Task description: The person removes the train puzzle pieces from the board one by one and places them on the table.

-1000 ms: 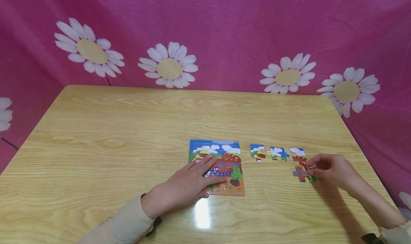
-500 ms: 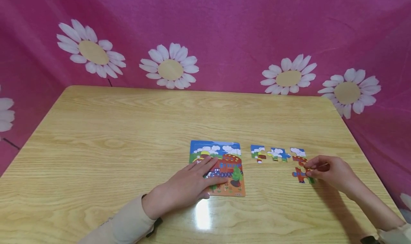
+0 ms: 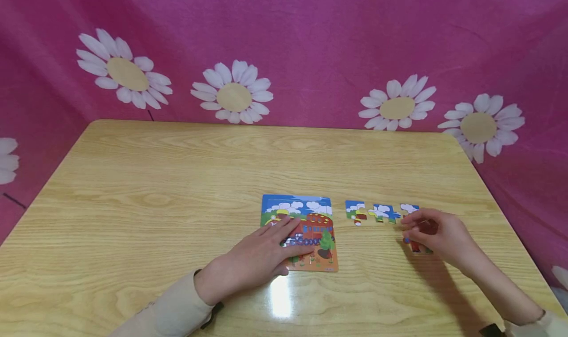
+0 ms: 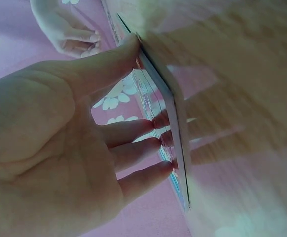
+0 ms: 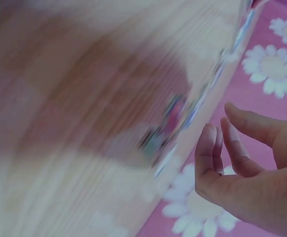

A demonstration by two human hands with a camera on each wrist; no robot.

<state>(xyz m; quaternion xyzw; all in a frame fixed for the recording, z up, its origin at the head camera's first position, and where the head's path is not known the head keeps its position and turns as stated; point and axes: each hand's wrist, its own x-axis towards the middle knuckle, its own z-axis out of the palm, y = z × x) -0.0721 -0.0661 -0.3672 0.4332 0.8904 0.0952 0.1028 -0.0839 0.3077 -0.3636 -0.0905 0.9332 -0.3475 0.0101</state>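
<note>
My left hand [image 3: 259, 253] rests spread on a picture puzzle [image 3: 322, 234] showing a blue sky, a red building and a green tree. In the left wrist view its thumb and fingertips touch the face of the thin puzzle board [image 4: 164, 81]. To the right, my right hand [image 3: 448, 236] hovers over loose jigsaw pieces and hides part of them. A cloud piece [image 3: 409, 208] and a red-and-blue piece [image 3: 415, 247] show beside its fingers. From the right wrist view, the fingers [image 5: 238, 148] are bent and apart from the thumb, with nothing between them.
Two more jigsaw pieces lie between the puzzle and my right hand: a left one with sky and a yellow patch [image 3: 354, 209], and a cloud piece with green tabs [image 3: 385, 213]. Behind the wooden table [image 3: 186, 179] hangs a pink cloth [image 3: 310, 51] with daisies.
My right hand has moved slightly left, off the right-hand pieces' edge and above them. My left hand has stayed on the puzzle.
</note>
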